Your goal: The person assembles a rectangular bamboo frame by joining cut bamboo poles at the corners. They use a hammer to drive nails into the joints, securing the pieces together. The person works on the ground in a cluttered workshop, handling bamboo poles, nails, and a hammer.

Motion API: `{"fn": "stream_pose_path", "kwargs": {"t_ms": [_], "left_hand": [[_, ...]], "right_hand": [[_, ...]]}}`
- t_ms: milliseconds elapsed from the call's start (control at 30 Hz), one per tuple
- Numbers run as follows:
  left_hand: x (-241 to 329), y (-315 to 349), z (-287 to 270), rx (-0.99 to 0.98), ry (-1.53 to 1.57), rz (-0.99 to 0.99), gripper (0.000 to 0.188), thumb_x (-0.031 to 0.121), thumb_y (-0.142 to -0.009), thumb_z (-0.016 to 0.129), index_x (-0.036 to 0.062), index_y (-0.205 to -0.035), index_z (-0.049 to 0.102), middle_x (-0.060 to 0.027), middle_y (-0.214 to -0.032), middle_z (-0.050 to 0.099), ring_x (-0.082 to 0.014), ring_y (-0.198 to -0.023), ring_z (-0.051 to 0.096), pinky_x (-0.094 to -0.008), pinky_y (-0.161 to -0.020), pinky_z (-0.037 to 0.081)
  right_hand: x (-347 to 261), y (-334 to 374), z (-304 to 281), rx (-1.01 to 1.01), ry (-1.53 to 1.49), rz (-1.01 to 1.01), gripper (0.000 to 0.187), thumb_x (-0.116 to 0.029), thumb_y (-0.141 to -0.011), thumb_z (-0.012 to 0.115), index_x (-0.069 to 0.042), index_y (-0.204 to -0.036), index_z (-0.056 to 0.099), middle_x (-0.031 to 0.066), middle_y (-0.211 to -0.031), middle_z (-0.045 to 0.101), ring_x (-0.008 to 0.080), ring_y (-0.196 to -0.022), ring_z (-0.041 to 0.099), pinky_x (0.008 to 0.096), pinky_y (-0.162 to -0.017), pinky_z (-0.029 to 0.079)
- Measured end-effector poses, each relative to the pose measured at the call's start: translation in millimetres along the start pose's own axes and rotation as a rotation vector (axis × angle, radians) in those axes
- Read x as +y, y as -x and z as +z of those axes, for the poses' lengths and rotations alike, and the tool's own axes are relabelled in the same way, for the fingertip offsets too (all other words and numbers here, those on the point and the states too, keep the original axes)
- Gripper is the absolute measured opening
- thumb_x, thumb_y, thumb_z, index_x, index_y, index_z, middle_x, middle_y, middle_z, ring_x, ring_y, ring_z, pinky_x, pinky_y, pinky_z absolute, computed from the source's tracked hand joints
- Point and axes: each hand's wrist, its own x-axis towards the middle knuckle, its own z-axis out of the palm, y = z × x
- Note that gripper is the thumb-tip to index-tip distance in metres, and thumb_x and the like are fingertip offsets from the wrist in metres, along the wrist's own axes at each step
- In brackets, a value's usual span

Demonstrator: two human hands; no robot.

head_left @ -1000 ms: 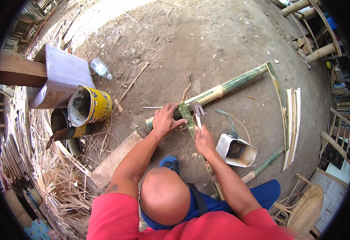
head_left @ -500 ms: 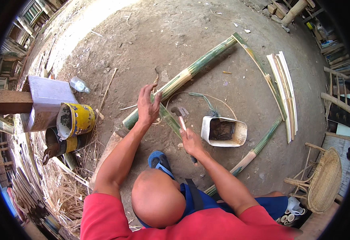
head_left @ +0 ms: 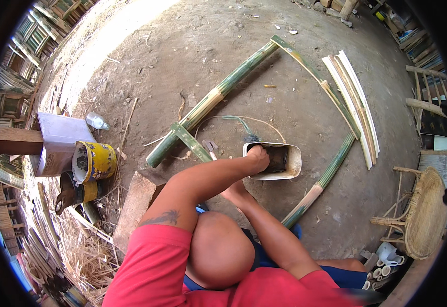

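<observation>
My left hand [head_left: 258,159] reaches over the rim of a white cut-open plastic container [head_left: 297,169], its fingers hidden inside among dark contents too small to name. My left forearm crosses above my right hand [head_left: 237,193], which is closed and partly covered. A claw hammer [head_left: 210,146] is in my right hand; its head shows beyond the left forearm while much of the handle is hidden. Close to the hammer head, a green bamboo slat [head_left: 190,141] lies with one end across a thick green bamboo pole [head_left: 218,94]. My bent knee [head_left: 221,240] is below the arms.
Another slat [head_left: 310,69] and a second bamboo pole [head_left: 319,184] continue the frame on the ground. Pale split strips [head_left: 354,107] lie to its right. At left are a yellow bucket [head_left: 99,162], a clear plastic bottle [head_left: 97,121] and a wooden block [head_left: 137,202]; a woven stool [head_left: 424,212] stands right.
My left hand has left the joint of slat and pole and moved right into the container. The right hand with the hammer is now lower, beneath the left forearm. The view has shifted slightly.
</observation>
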Motion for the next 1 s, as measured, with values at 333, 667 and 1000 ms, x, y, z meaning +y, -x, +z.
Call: {"fn": "stream_pose_path", "kwargs": {"t_ms": [333,667,1000], "left_hand": [[1,29,-37,0.175,0.118,0.04,0.023,0.021,-0.096,0.06,0.0097,-0.102,0.08,-0.0106,-0.104,0.078,-0.0261,-0.098,0.074,-0.0391,-0.078,0.058],[-131,240,14,1.244,1.432,-0.537,0.044,0.006,-0.099,0.065,0.0099,-0.142,0.058,-0.0096,-0.089,0.073,-0.0142,-0.082,0.071,-0.0336,-0.071,0.057],[-140,245,143,1.528,1.523,-1.005,0.027,0.01,-0.1,0.068,0.0039,-0.125,0.071,-0.0097,-0.114,0.076,-0.015,-0.096,0.071,-0.0292,-0.09,0.056]], "right_hand": [[-5,3,-3,-0.087,-0.014,0.013,0.038,-0.027,-0.098,0.065,-0.002,-0.125,0.06,0.0216,-0.13,0.062,0.0327,-0.124,0.058,0.0458,-0.104,0.044],[-26,-15,0,-0.046,0.234,0.363,0.035,-0.032,-0.099,0.062,0.002,-0.104,0.06,0.0325,-0.082,0.067,0.0543,-0.083,0.066,0.059,-0.072,0.051],[-29,-15,7,-0.043,0.337,0.336,0.036,-0.034,-0.099,0.063,0.002,-0.098,0.058,0.0328,-0.082,0.067,0.054,-0.082,0.066,0.0584,-0.07,0.049]]}}
